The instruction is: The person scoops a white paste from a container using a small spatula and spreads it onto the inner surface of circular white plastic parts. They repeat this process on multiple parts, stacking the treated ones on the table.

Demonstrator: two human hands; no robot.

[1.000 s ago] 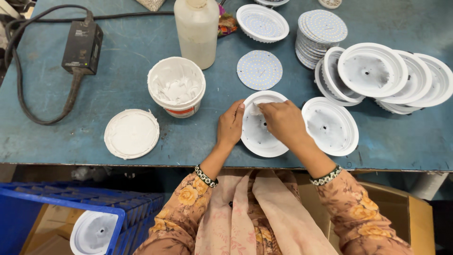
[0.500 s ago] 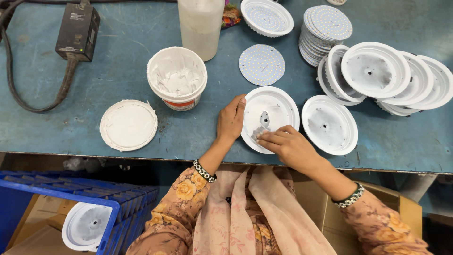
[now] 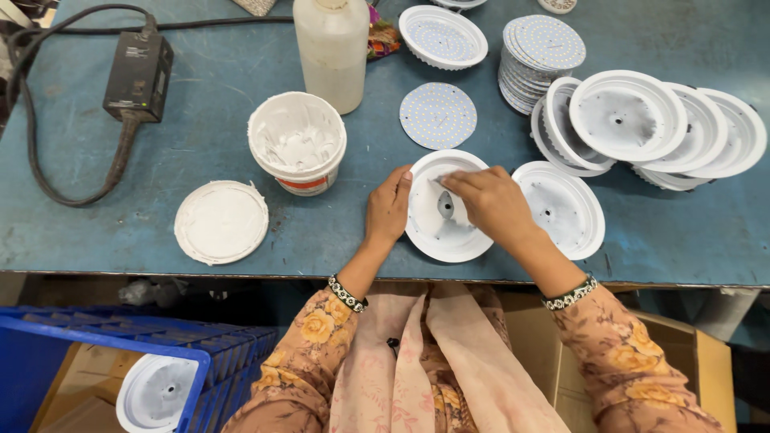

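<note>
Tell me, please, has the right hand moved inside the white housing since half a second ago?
Yes. The right hand has shifted up the white housing, from its near rim towards the far rim.

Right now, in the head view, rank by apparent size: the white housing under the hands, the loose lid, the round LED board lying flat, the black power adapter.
1. The white housing and the loose lid look alike; no ranking between them.
2. Round LED board.
3. Black power adapter, though its long shape makes that comparison unsure.
</note>
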